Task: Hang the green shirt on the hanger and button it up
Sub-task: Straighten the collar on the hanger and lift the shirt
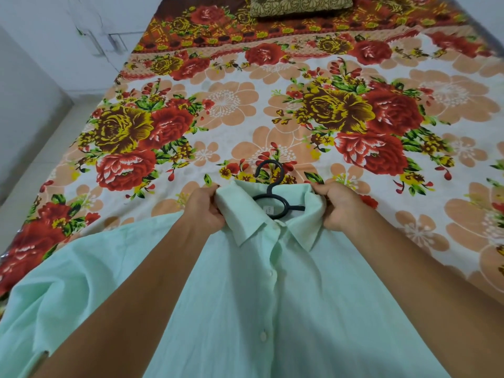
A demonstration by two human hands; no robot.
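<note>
Both forearms reach forward from the near edge of the bed, running over the shirt toward its neck. The left hand has its fingers curled round the left side of the collar, bunching the cloth at the fold with the knuckles turned up. The right hand grips the right side of the collar in the same way, fingers tucked under the fabric and thumb side toward the neck opening. The two hands sit level with each other, one on each side of the hanger.

The shirt is pale mint green and lies front-up on the bed, its body stretching back to the near edge and out of view at the bottom. Its collar is spread open and points toward the near edge. The front placket runs down the middle with two white buttons showing; whether they are done up cannot be told for sure. A sleeve spreads out toward the near left corner of the bed. The black hanger sits inside the neck, its hook sticking out past the collar toward the far edge and lying on the flowered bedsheet. A small white label shows inside the neck, just beside the hanger's neck ring.

A patterned pillow rests at the far edge of the bed.
</note>
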